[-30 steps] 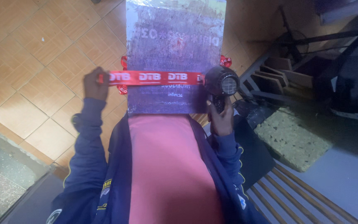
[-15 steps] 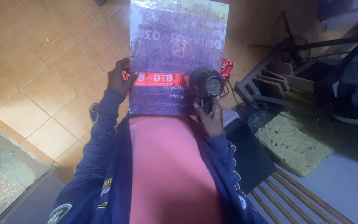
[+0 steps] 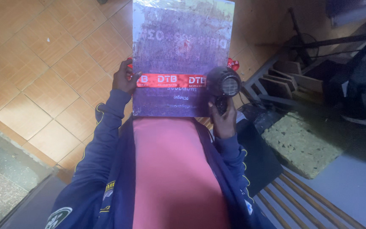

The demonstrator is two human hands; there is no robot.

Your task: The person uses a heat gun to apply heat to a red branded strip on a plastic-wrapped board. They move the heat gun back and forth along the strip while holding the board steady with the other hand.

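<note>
Clearly mid-way through heating a red ribbon (image 3: 170, 80) stretched across a purple board (image 3: 178, 59) propped on the lap. Left hand (image 3: 123, 79) pinching the ribbon at the board's left edge; right hand (image 3: 222, 118) wrapped around a black hair dryer (image 3: 224, 85) near the right edge. Next, probably: steady aim along the ribbon, tension kept.
</note>
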